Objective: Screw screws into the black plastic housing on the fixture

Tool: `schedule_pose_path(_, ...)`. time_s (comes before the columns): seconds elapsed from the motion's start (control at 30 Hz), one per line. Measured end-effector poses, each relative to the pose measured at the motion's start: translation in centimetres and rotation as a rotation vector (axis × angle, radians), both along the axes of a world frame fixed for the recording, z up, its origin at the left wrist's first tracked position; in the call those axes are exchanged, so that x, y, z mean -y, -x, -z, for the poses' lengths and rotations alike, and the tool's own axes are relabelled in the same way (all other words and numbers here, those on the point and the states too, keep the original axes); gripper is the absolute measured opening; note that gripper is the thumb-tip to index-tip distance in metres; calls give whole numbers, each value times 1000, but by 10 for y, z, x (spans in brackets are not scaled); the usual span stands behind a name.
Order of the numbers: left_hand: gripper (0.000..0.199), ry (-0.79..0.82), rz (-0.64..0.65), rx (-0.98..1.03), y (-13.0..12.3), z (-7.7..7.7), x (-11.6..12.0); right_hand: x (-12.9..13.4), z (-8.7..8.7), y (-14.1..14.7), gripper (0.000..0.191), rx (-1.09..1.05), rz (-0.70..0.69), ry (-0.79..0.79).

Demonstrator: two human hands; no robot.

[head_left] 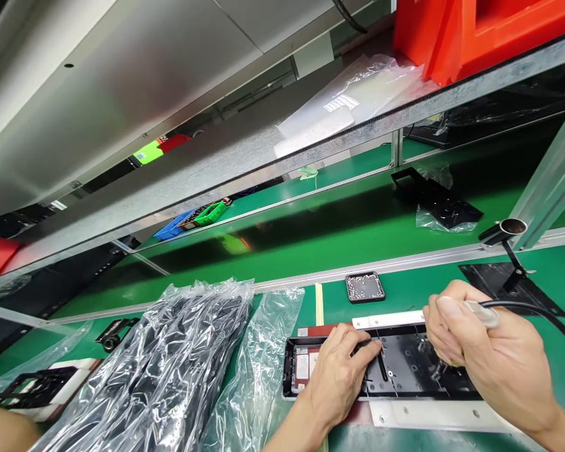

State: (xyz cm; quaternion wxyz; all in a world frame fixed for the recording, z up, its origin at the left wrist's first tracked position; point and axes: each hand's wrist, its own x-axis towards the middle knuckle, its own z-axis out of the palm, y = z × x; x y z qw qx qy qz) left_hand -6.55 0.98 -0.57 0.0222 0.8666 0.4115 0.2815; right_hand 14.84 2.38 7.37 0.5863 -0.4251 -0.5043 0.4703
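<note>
A long black plastic frame (pixel 405 361) lies in a white and dark red fixture (pixel 419 414) on the green bench. My left hand (pixel 336 370) rests on the frame's left half, thumb and fingers apart. In my right hand (pixel 484 351) is a corded tool (pixel 483 314), its pale handle gripped in wrapped fingers over the frame's right part. The tool's tip is hard to make out beneath the hand. Behind the frame sits a small black tray (pixel 365 287) of tiny metal pieces.
Plastic-wrapped black parts (pixel 169 364) lie left of the frame. A metal stand with a round cup (pixel 513 227) is at right. Beyond a rail, a green belt (pixel 311 232) holds a black part (pixel 437 198). A red bin (pixel 442 44) is on the shelf above. Someone's arm (pixel 4 430) shows lower left.
</note>
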Motion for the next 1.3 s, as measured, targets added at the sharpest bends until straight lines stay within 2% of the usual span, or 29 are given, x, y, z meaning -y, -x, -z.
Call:
schedule_pose_path(0.13, 30, 7, -32, 34, -5, -4, 4, 2, -6, 3, 51, -106, 5, 50)
schedule_pose_path(0.23, 27, 38, -36, 54, -16, -13, 4, 3, -9, 4, 50, -151, 5, 53)
schedule_pose_path(0.47, 34, 221, 0, -85, -39, -35, -3, -5, 6, -4, 41, -92, -66, -86)
schedule_pose_path(0.6, 38, 263, 14, -187, -45, -36, -5, -7, 9, -6, 42, -74, -61, -105)
schedule_pose_path(0.87, 39, 242, 13, -247, -51, -33, -6, -5, 7, -6, 43, -71, -59, -112)
schedule_pose_path(1.13, 41, 208, -11, -236, -48, -36, -2, -5, 8, -6, 41, -77, -65, -98)
schedule_pose_path(1.3, 39, 222, -110, -155, -37, -40, -1, -3, 4, -5, 40, -102, -83, -105)
